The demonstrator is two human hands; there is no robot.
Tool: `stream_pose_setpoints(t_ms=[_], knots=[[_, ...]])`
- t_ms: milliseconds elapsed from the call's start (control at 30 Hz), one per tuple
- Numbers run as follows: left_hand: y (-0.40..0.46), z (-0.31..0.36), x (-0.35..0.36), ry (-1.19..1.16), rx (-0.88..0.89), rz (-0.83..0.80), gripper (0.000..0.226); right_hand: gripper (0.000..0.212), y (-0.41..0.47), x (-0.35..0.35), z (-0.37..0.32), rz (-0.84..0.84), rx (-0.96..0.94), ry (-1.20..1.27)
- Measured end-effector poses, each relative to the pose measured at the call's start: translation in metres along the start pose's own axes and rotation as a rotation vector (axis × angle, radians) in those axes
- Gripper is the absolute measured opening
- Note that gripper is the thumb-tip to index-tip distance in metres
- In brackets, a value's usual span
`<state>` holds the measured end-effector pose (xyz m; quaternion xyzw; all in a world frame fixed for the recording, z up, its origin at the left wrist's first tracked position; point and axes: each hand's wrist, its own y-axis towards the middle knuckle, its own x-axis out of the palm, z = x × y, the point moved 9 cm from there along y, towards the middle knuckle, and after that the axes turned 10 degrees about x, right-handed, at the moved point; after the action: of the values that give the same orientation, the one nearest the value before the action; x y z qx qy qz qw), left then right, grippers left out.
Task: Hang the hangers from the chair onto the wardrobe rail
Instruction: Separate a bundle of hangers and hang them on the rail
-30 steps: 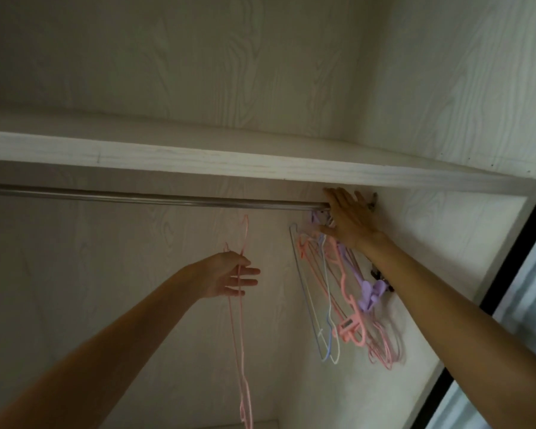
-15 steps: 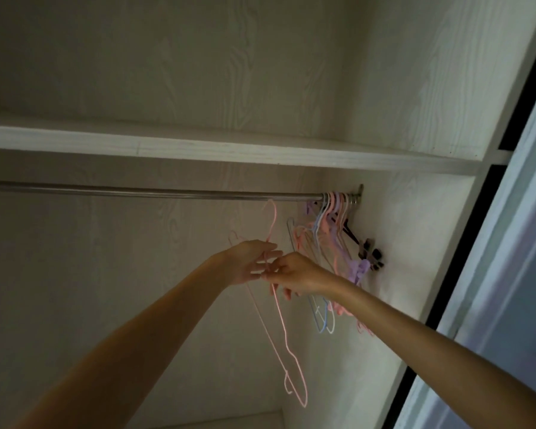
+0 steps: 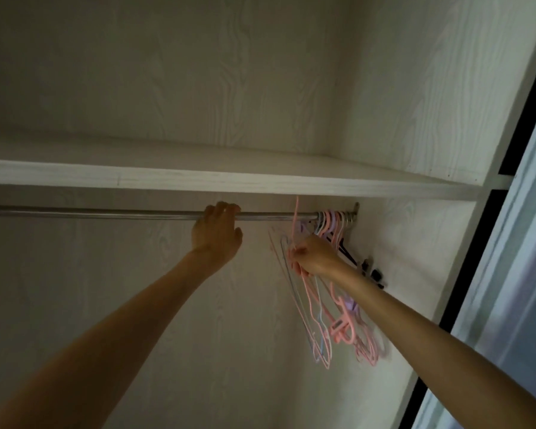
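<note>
A metal wardrobe rail (image 3: 106, 213) runs across under a white shelf. My left hand (image 3: 216, 233) grips the rail near its middle, fingers curled over it. My right hand (image 3: 311, 257) pinches a thin pink hanger (image 3: 296, 218) just below its hook; the hook stands up in front of the rail, close to its top. Several pink, blue, purple and black hangers (image 3: 334, 222) hang bunched at the rail's right end, right of the held one.
The white shelf (image 3: 229, 178) sits close above the rail. The wardrobe's right side wall (image 3: 409, 258) stands right behind the bunched hangers. A dark door frame (image 3: 468, 267) and a sliding door (image 3: 514, 274) are at the far right.
The pink hanger passed from my left hand to my right hand and went up and right toward the rail. My left hand rose and took hold of the rail.
</note>
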<state>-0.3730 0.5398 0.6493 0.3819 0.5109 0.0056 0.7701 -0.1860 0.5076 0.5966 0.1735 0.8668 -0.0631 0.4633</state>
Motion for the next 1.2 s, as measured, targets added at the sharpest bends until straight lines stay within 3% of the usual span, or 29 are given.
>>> stream_pose_setpoints(t_ms=[67,200,433,500,600,667,800,1000,1200], knots=[[0.009,-0.002,0.014,0.113,0.077,-0.072,0.057,0.039,0.015,0.007,0.001,-0.002,0.030,-0.066],[0.012,-0.009,0.037,0.243,0.067,-0.170,0.066,0.025,0.030,0.025,0.010,-0.065,0.083,-0.103],[0.010,-0.013,0.037,0.215,0.075,-0.113,0.067,0.026,0.031,0.040,0.029,-0.143,0.119,-0.176],[0.011,-0.013,0.037,0.206,0.079,-0.112,0.068,0.028,0.032,0.025,0.022,-0.054,0.051,-0.262],[0.011,-0.011,0.036,0.206,0.079,-0.116,0.068,0.027,0.023,-0.028,-0.011,0.342,-0.117,-0.226],[0.009,-0.010,0.038,0.223,0.073,-0.110,0.069,0.034,0.021,-0.050,-0.032,0.490,-0.247,-0.177],[0.006,-0.011,0.041,0.235,0.073,-0.095,0.071,0.060,0.053,-0.031,-0.041,0.347,-0.321,-0.554],[0.006,-0.010,0.042,0.232,0.054,-0.098,0.072,0.060,0.055,-0.043,-0.027,0.467,-0.382,-0.637],[0.006,-0.009,0.041,0.229,0.041,-0.100,0.072,0.056,0.061,-0.058,-0.008,0.439,-0.311,-0.648]])
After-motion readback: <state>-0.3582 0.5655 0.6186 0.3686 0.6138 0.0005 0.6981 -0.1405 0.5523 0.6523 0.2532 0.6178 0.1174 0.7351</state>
